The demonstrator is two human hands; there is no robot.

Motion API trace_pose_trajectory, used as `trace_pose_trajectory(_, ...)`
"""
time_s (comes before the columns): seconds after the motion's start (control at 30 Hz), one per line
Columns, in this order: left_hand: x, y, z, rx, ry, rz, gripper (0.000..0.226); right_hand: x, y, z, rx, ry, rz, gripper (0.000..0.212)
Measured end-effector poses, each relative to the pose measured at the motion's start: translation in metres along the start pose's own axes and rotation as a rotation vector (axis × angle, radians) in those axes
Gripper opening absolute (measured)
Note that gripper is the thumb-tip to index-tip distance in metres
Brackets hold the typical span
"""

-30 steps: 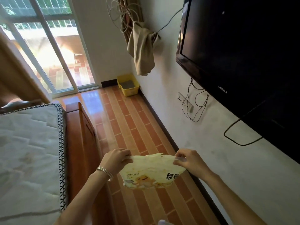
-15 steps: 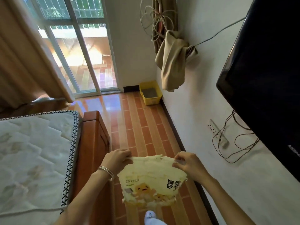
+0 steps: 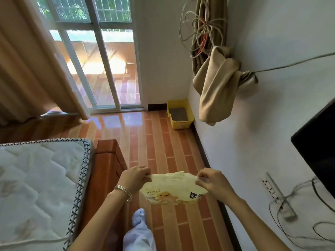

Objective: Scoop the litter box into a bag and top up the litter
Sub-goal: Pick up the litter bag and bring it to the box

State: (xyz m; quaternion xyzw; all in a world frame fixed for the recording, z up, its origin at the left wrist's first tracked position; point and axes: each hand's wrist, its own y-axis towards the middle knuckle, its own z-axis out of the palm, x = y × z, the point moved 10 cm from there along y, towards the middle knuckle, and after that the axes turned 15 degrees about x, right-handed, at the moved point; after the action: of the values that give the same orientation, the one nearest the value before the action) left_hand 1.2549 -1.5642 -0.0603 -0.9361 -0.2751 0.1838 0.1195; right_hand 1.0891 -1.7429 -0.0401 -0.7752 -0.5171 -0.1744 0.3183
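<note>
Head view: person stands in the aisle between bed and wall, looking down at both hands.
Bed: mattress (image 3: 36, 178) on a wooden frame (image 3: 108, 160), left of the aisle; the frame corner is just beside the left forearm.
Left hand: left hand (image 3: 135, 178) has its fingers curled, pinching the left top corner of the litter bag (image 3: 172, 189).
Litter bag: yellow and printed, held in the air between the hands with its top edge pulled taut. The edge looks ragged; cannot tell how far the mouth is open.
Litter box: litter box (image 3: 179, 115) is yellow with grey litter inside. It sits on the floor (image 3: 163, 151) in the far corner against the wall, well apart from the bag.
Right hand: right hand (image 3: 212, 183) pinches the right top corner.
Wall side: hanging cloth (image 3: 217, 91) above the box; power strip (image 3: 272, 187) and loose cables (image 3: 308, 205) low on the right.
Step (judged): bringing the bag to the box for the top-up.
Method: keep the mouth uppermost and both corners pinched, walk the middle of the aisle, crouch at the box and tip from one corner, low over the litter.
Risk: a slack grip or a high pour scatters grains on the floor.
</note>
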Motion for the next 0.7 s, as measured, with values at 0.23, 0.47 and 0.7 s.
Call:
trace_pose_trajectory(0.23,0.073,0.109,-0.082,-0.005,-0.013,0.087,0.021,0.032,0.119,-0.046,-0.071,0.027,0.039,0.014)
trace_pose_trajectory(0.47,0.129,0.191,-0.150,-0.027,-0.042,0.146,0.015,0.050,0.213,-0.081,-0.106,0.082,0.090,0.013)
trace_pose_trajectory(0.7,0.177,0.258,-0.176,-0.002,-0.076,0.152,0.014,0.044,0.299,-0.097,-0.093,0.106,0.108,0.013)
